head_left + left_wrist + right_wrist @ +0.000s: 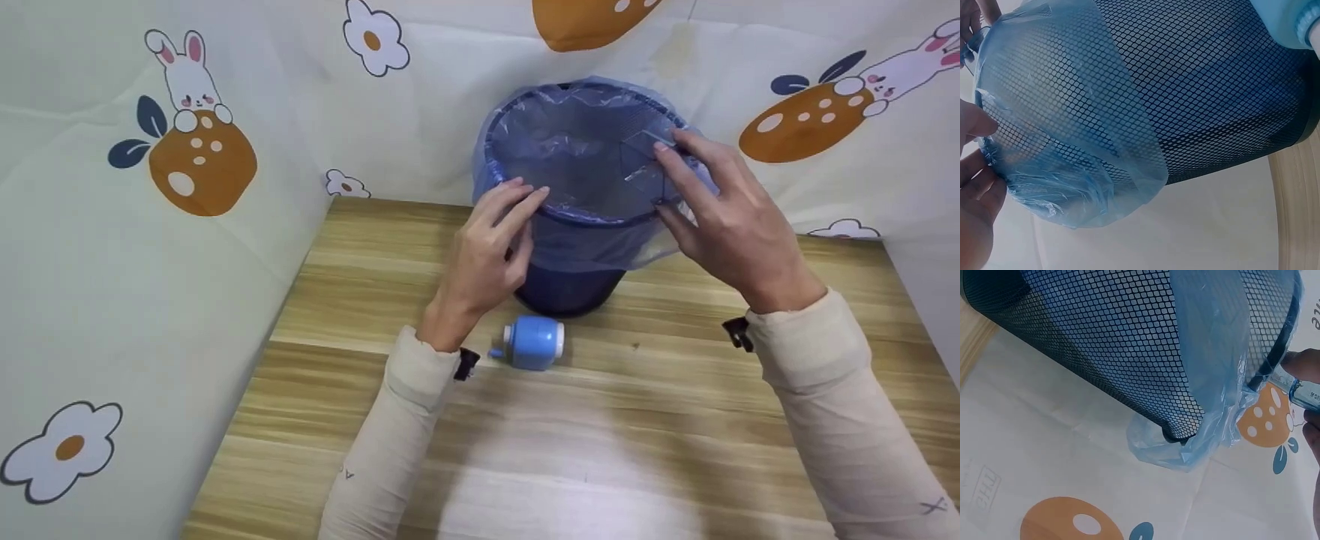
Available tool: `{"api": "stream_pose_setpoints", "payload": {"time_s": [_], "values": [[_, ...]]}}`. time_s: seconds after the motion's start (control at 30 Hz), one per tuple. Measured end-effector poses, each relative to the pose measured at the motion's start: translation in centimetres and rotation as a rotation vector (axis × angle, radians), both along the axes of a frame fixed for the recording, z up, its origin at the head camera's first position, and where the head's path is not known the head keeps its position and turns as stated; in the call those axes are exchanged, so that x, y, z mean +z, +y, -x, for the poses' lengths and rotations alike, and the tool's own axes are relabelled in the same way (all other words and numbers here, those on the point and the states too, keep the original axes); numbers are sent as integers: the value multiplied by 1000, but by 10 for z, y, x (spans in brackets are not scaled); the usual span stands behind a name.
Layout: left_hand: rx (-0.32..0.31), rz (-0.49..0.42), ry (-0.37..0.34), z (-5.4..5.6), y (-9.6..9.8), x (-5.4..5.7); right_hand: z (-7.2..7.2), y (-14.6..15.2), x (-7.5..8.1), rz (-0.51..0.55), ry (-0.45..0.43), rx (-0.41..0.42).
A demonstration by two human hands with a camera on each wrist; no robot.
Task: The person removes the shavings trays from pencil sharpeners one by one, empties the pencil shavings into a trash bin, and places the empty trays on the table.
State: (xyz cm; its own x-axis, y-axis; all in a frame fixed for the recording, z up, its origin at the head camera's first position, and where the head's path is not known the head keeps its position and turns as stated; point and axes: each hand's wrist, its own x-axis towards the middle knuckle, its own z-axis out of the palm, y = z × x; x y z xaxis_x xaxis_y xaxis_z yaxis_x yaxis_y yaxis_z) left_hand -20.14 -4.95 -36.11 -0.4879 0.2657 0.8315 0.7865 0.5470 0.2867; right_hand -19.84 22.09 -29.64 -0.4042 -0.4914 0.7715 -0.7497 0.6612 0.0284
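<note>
A dark blue mesh wastebasket [1213, 84] stands upright against the back wall. A translucent blue bin liner [592, 244] lines it and folds outward over the rim. My left hand [487, 247] is at the rim's left front, holding gathered liner between thumb and fingers, as the left wrist view shows. At the rim's right side, my right hand [731, 210] holds a stretched part of the liner between thumb and fingers, spread apart. In the right wrist view clear bluish film spans the gap between thumb [1304, 365] and fingers.
A small blue rounded object [534, 343] with white ends and a blue nub lies in front of the wastebasket on the wood-grain tabletop [360, 315]. Pale cloth walls [285, 97] printed with rabbits, orange fruit and flowers enclose the left, back and right sides.
</note>
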Motion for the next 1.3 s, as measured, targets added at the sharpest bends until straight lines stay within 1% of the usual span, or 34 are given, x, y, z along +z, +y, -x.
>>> {"api": "stream_pose_setpoints", "payload": {"time_s": [0.2,0.33,0.47,0.73,1.03,1.3], "values": [[-9,2,1,-1,-1,0,-4,4,-1,22,-19,-23],[-19,5,-1,-2,-2,0,-7,7,-3,44,-23,-22],[-28,4,13,-2,-2,0,-9,9,-4,61,-33,-21],[-30,4,28,-3,-3,-1,-17,14,-7,87,-77,-19],[5,24,64,-5,-5,-1,-25,18,-10,109,-126,-60],[14,25,63,-7,-5,-2,-33,17,-14,194,-139,-19]]}}
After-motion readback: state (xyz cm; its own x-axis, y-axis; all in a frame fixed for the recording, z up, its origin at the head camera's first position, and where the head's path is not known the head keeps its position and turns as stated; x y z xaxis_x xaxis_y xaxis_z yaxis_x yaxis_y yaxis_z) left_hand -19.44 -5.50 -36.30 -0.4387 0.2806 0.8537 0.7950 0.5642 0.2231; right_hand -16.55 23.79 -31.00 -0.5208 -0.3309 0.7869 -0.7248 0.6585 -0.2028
